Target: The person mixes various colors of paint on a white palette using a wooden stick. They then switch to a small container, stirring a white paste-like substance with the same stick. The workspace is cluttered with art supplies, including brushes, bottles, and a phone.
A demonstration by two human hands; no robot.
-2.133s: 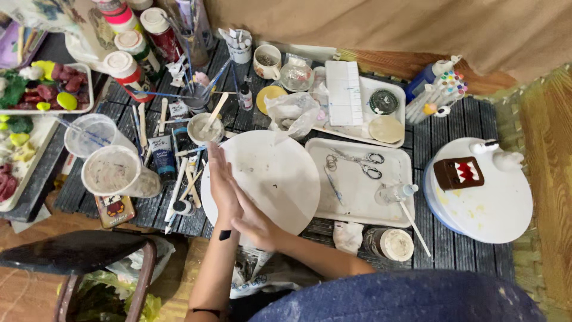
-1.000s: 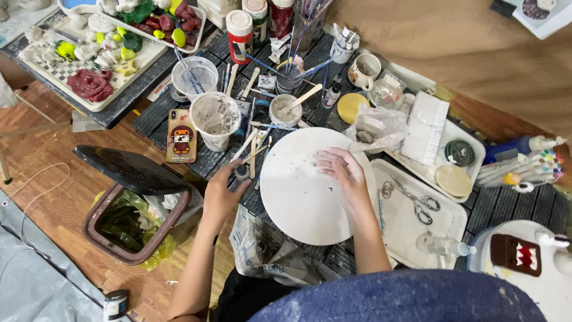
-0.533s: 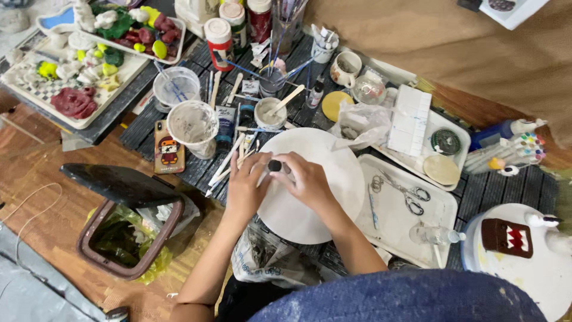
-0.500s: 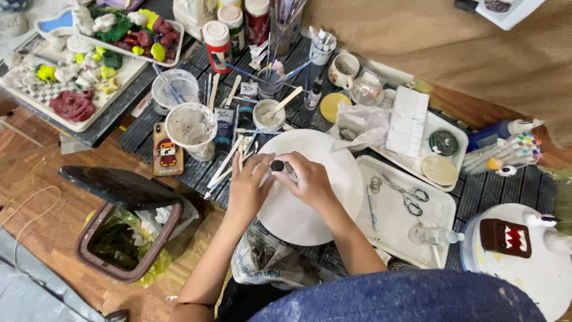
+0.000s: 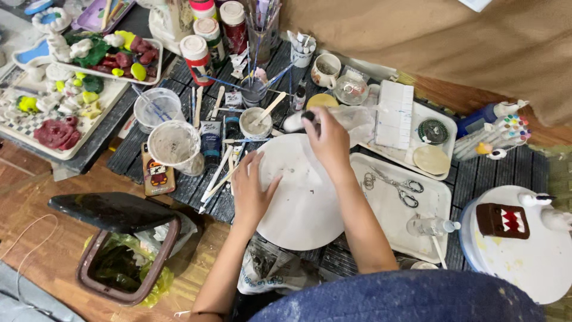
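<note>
Fingers (image 5: 310, 119) of our right hand (image 5: 326, 140) pinch a small dark bit (image 5: 308, 115); left hand (image 5: 250, 191) lies flat, open, on the white round plate (image 5: 304, 203) beside the blue paint tube (image 5: 210, 136).

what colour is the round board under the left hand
White, with a few small dark specks; the round board under the left hand shows in the head view.

View from above of a low table (image 5: 512, 173) of dark slats standing on a worn wooden floor (image 5: 36, 250). Brown paper (image 5: 429, 42) covers the ground beyond the table. A brown bin (image 5: 125, 262) with raised black lid stands at lower left. Lighting even, diffuse.
</note>
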